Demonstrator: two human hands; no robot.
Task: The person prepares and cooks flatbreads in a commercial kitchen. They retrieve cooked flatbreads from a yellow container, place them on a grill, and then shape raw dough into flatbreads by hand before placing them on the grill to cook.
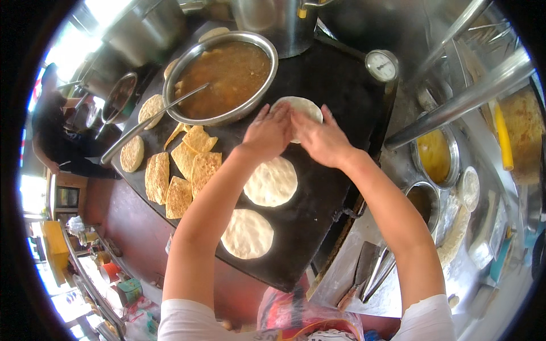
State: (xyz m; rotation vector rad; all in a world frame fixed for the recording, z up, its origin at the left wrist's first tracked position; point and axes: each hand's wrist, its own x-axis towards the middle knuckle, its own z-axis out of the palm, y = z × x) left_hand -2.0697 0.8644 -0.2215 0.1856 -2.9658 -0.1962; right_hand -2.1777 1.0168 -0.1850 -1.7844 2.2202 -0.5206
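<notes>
Both of my hands lie over a round of flat dough [308, 106] on the black griddle [341, 85]. My left hand [269, 130] covers its left side and my right hand [318, 136] its lower right, fingers spread and almost meeting in the middle. Two more pale dough rounds, one [271, 182] just below my hands and one [247, 234] lower down, rest flat on the griddle. Browned pieces of flatbread [157, 178] lie to the left. Behind them a steel bowl of brown broth [232, 76] holds a long-handled metal utensil [158, 113].
Browned round breads [132, 154] line the griddle's left edge. A large steel pot [275, 25] and a dial thermometer [381, 66] stand at the back. To the right are a metal bar [465, 98], a bowl of yellow liquid [434, 155] and tongs [379, 273]. A person [55, 123] is at far left.
</notes>
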